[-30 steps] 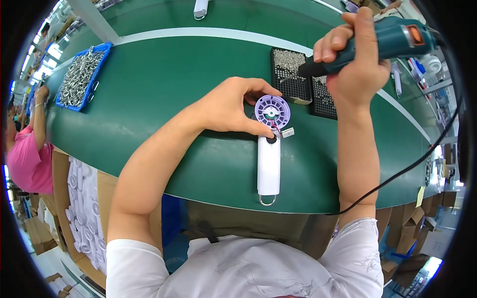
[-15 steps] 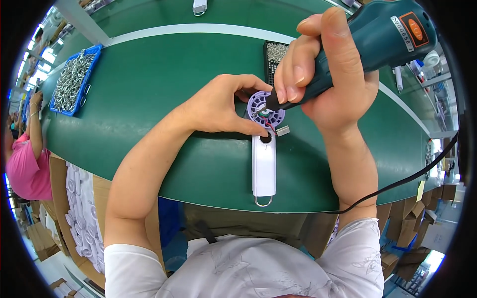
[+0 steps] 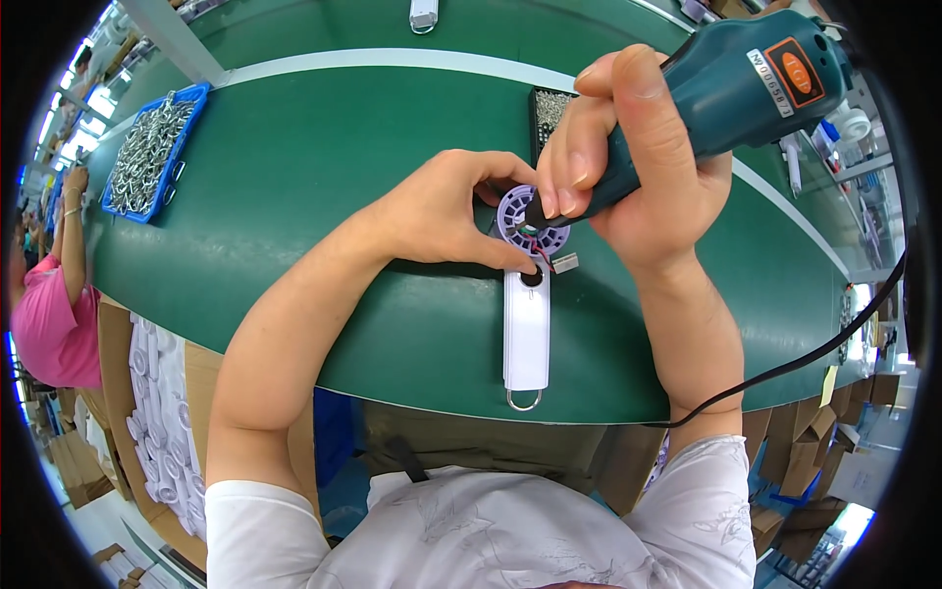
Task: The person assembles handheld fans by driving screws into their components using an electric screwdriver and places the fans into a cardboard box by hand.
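Green covering lies over the whole table (image 3: 294,196), with a white stripe running across its far part. On the teal electric screwdriver (image 3: 726,88) there is an orange rectangular label near the rear end and a narrow white sticker just beside it. A blue tray (image 3: 147,152) full of small metal parts stands at the far left of the table, well apart from the hands. A dark tray (image 3: 548,108) with tiny screws sits just behind the hands. Brown cardboard boxes (image 3: 814,452) stand on the floor at the right.

The lilac round wheel (image 3: 533,221) lies on the top end of a long white plastic case (image 3: 527,329), which points toward the person and has a metal ring at its near end. The left hand (image 3: 451,211) comes in from the left and grips the wheel at its rim, thumb below and fingers curled above. The right hand (image 3: 638,177) is wrapped firmly around the screwdriver, tilted down to the left, and the dark tip stands on the middle of the wheel. A black cable (image 3: 785,368) hangs from the tool across the right side.
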Available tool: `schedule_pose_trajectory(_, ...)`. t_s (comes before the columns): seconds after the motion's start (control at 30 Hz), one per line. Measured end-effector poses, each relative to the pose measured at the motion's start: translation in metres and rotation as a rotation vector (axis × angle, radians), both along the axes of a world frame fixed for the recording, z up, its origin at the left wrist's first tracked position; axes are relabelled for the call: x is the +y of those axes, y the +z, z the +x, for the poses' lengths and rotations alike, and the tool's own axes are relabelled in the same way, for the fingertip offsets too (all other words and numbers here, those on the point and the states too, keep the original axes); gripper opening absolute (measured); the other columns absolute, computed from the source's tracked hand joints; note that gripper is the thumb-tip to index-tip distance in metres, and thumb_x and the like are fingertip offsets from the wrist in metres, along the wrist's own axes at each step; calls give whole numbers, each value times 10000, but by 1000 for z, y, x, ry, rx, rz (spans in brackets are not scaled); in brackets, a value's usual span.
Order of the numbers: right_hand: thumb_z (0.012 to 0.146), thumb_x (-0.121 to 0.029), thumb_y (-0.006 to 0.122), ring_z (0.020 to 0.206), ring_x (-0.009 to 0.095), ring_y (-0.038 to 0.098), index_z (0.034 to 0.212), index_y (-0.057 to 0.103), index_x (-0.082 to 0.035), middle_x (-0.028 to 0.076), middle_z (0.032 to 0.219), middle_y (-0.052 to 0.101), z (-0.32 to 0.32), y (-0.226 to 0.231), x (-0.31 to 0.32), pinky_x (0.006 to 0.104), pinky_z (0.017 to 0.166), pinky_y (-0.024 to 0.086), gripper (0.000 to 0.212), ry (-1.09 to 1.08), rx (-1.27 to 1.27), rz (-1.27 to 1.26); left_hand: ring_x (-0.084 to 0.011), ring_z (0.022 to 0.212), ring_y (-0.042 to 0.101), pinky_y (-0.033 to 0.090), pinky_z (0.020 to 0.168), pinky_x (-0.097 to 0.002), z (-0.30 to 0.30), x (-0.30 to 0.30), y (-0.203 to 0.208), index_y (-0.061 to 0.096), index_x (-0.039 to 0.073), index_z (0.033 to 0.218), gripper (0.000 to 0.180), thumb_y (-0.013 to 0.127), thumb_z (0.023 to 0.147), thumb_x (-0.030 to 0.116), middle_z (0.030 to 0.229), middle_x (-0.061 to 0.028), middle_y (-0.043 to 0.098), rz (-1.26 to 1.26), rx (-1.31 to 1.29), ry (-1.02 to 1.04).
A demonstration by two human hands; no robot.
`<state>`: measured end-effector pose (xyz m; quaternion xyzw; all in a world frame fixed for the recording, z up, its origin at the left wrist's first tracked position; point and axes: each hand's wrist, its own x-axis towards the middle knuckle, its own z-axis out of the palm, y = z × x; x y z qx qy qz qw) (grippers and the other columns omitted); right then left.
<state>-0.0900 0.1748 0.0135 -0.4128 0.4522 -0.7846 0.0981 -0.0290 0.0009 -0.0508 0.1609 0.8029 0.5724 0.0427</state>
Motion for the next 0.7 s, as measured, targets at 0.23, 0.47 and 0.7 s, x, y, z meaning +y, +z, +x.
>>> schedule_pose_trajectory(0.23, 1020, -91, 606, 435, 154, 544, 968, 587, 33, 87, 602, 579, 11, -6, -8, 303, 415, 480, 135, -129, 123, 189, -188, 909, 671, 529, 897, -330, -3, 2, -1, 680, -1, 1054, 510, 951, 654, 162, 967, -74, 726, 4, -63, -25)
schedule_pose_trajectory(0.47, 939, -64, 733, 458, 81, 559, 814, 635, -2, 19, 590, 598, 15, -13, -21, 228, 424, 444, 170, -118, 146, 239, -170, 828, 641, 529, 818, -330, -4, -1, -9, 666, 2, 1068, 532, 955, 632, 93, 830, -34, 666, 33, 37, 14)
schedule_pose_trajectory(0.7, 941, -67, 727, 490, 86, 581, 871, 642, 6, 28, 629, 618, 19, -9, -21, 232, 449, 461, 132, -58, 84, 226, -154, 895, 657, 532, 831, -319, -3, 2, -7, 384, 22, 1480, 1013, 948, 639, 43, 902, -29, 673, 97, 119, 3)
